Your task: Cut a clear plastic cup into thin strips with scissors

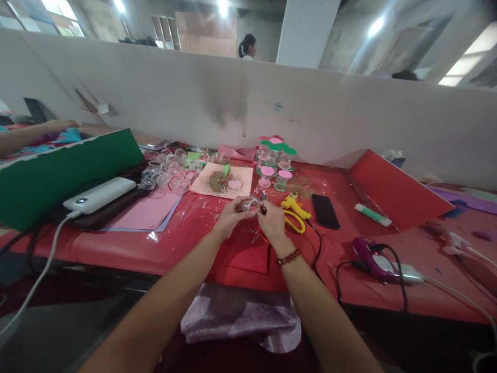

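Both my hands meet over the red table (pixel 116 248) near its middle. My left hand (pixel 230 216) pinches a small clear plastic cup (pixel 248 205) with its fingers closed round it. My right hand (pixel 272 221), a bead bracelet on its wrist, is closed too and its fingertips touch the same cup; a thin tool seems to poke out of them, too small to name. Yellow scissors (pixel 297 221) and a yellow glue gun (pixel 292 202) lie just right of my right hand.
Behind the hands lie a pink sheet with scraps (pixel 221 180), several clear cups (pixel 166 173) and cups with pink and green lids (pixel 275 160). A black phone (pixel 325 211), glue stick (pixel 373 215), purple device (pixel 375 261), white power bank (pixel 99 195), green board (pixel 58 173) and red board (pixel 396 189) surround them. Another person's arm (pixel 34 132) rests far left.
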The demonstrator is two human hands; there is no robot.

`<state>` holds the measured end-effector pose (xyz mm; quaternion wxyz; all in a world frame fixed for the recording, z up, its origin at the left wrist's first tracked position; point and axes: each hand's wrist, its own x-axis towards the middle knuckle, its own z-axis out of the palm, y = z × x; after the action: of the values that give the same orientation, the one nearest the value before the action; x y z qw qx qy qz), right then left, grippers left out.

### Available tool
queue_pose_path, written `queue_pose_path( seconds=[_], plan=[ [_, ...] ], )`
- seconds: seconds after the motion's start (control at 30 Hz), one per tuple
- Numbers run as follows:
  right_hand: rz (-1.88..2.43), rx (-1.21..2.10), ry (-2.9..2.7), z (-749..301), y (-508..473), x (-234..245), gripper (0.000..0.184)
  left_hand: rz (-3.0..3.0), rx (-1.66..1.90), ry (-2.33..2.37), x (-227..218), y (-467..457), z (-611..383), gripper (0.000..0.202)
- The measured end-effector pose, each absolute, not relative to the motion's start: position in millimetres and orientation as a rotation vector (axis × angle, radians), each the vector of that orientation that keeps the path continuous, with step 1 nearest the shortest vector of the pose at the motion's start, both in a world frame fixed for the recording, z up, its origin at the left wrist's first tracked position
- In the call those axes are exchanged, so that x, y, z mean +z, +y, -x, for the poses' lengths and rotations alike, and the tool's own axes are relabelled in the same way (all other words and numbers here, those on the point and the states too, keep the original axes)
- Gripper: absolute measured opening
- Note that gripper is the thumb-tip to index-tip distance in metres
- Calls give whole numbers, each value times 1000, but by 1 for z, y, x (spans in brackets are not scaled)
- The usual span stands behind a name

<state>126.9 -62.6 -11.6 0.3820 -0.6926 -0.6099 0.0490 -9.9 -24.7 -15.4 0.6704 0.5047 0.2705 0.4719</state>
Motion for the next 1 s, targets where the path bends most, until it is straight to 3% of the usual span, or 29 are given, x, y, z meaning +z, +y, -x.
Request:
queue_pose_path(
  seconds=[0.6,0.9,1.0],
  plan=[
    [1553,231,-1425,-131,-60,-14,17,-872,1134,670,-10,-20,14,20],
    [1608,160,-1483,-127,-64,-12,37,-910,1124,603,-1,-24,12,42],
    [1554,190,-1486,-127,-63,-13,33,-926,1116,589,-4,-24,12,45]
  ],
)
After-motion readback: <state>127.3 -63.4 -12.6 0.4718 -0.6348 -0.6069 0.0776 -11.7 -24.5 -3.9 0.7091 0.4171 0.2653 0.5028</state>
